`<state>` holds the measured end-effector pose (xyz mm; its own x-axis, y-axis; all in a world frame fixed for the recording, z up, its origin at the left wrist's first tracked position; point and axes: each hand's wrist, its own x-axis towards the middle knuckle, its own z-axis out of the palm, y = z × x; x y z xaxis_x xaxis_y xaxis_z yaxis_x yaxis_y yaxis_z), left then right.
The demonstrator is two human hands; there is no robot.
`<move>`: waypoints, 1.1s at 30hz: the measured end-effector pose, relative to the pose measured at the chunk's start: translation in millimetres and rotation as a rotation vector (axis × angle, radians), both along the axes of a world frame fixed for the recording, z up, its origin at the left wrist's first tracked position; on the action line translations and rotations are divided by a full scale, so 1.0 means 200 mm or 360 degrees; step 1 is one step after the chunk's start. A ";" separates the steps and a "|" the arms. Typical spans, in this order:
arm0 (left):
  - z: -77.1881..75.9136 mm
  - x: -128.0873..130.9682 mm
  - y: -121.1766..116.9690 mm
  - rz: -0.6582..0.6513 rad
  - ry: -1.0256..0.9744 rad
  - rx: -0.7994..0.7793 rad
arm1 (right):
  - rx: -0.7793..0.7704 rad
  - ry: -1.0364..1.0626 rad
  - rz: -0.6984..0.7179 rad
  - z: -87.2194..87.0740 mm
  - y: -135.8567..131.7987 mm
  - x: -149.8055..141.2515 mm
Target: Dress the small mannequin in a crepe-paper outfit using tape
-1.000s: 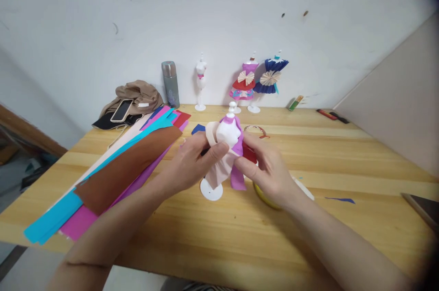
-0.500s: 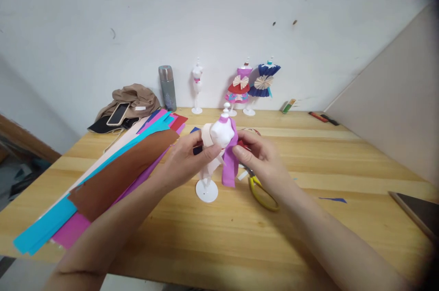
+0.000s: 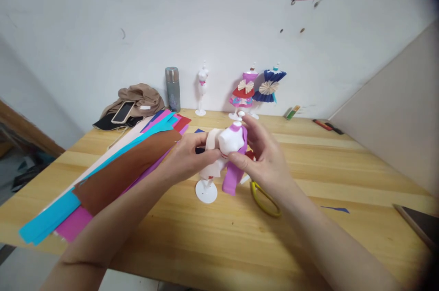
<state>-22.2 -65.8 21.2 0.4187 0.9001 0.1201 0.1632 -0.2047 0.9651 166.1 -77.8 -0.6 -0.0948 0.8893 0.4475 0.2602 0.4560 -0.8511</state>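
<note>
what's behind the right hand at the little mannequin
Yellow scissor handles show past the right hand, with red material between it and the mannequin. Most of the blades and anything else there are covered.

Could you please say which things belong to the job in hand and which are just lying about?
Likely in the job:
small white mannequin, held
pale cream strip and purple strip draped on it
probably yellow-handled scissors and stack of long coloured sheets

Apparently lying about:
grey cylindrical flask
light-edged black-screened phone
crumpled brown cloth
</note>
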 end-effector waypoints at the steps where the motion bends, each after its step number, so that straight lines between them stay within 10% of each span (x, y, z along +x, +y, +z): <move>1: 0.00 0.00 0.00 0.0005 0.0034 -0.0019 | 0.0005 -0.0017 0.0023 0.01 0.00 0.00; 33: 0.00 -0.05 -0.01 0.0280 0.0372 0.0678 | 0.0173 -0.0084 0.0267 0.00 0.00 0.08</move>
